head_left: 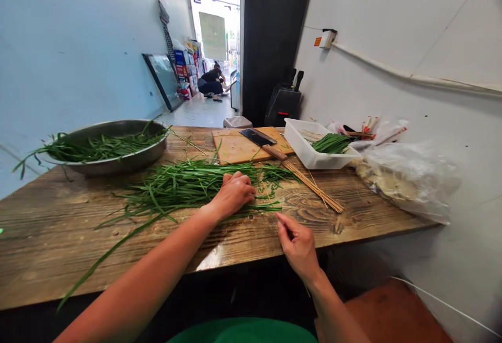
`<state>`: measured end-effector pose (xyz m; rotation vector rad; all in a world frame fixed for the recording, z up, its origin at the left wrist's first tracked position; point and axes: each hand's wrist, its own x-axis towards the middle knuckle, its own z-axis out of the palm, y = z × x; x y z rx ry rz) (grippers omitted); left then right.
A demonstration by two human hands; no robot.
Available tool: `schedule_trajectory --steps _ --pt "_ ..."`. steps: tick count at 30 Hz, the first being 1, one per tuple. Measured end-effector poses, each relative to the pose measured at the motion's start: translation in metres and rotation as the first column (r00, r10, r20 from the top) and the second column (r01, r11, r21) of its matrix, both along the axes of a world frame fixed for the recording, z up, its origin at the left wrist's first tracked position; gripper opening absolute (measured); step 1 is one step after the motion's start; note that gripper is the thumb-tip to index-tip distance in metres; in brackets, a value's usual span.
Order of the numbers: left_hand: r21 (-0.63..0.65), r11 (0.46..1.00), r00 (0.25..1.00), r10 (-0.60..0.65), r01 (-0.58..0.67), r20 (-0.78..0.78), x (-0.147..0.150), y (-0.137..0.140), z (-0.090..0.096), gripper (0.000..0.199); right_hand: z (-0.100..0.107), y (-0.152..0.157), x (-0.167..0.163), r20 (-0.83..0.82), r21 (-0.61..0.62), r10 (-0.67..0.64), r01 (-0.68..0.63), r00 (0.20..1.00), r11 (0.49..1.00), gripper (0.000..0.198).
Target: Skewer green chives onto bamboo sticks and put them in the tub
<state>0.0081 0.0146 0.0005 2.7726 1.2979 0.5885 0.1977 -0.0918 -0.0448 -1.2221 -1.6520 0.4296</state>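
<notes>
A loose pile of garlic chives (178, 182) lies across the wooden table in front of me. My left hand (236, 192) rests at the pile's right end, its fingers curled down around some stalks; the fingertips are partly hidden. A few stalk ends stick out to the right beneath it. Close to those ends, at the table's front edge, my right hand (298, 243) is closed with thumb and forefinger pinched together. What it holds, if anything, is too small to make out. Short cut chive pieces (276, 172) lie beyond my left hand.
Thin wooden skewers (316, 189) lie beside a cleaver (264, 141) on a cutting board (231, 148). A metal basin (117, 168) of chives stands left. Right are a white tub (325, 162) with chives and a plastic bag (411, 175). A person (212, 81) crouches far back.
</notes>
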Motion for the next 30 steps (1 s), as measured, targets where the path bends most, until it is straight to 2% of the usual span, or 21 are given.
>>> schedule_trajectory --steps 6,9,11,15,19,21,23,26,28,30 --pt "-0.020 0.999 0.998 -0.041 0.041 0.038 0.007 0.000 -0.001 0.018 -0.002 0.001 -0.001 -0.002 0.000 -0.020 0.020 1.000 1.000 0.029" --pt "-0.028 0.998 0.983 0.059 -0.055 0.172 0.005 0.001 0.001 0.018 -0.001 0.001 -0.001 -0.005 0.007 -0.022 0.022 1.000 1.000 0.029" --pt "-0.087 0.989 0.949 0.140 -0.120 0.284 0.003 0.003 0.003 0.018 -0.001 0.001 0.000 -0.005 0.004 -0.023 0.023 1.000 1.000 0.029" --pt "-0.303 0.951 0.837 0.211 -0.057 0.505 -0.001 0.005 0.007 0.021 0.001 0.002 -0.001 -0.026 -0.013 -0.025 0.025 0.999 1.000 0.029" --pt "-0.477 0.874 0.638 0.316 0.092 0.702 -0.005 0.007 0.013 0.026 0.002 0.002 -0.001 -0.043 -0.019 -0.033 0.032 0.999 0.999 0.028" --pt "-0.543 0.824 0.538 0.387 0.163 0.749 -0.007 0.006 0.015 0.030 0.002 0.002 -0.001 -0.041 -0.014 -0.031 0.030 0.999 0.999 0.028" --pt "-0.578 0.793 0.480 0.437 0.195 0.761 -0.009 0.006 0.015 0.034 0.002 0.002 -0.001 -0.038 -0.017 -0.026 0.025 0.999 1.000 0.028" --pt "-0.577 0.786 0.478 0.429 0.220 0.766 -0.010 0.007 0.012 0.040 0.002 0.003 -0.001 -0.037 -0.019 -0.027 0.026 0.999 0.999 0.028" --pt "-0.567 0.795 0.526 0.394 0.217 0.754 -0.010 0.009 0.008 0.042 0.001 0.003 -0.001 -0.036 -0.010 -0.027 0.027 0.999 1.000 0.029" --pt "-0.546 0.823 0.604 0.356 0.160 0.713 -0.010 0.011 0.003 0.039 0.001 0.003 -0.001 -0.033 -0.002 -0.028 0.028 0.999 1.000 0.029"
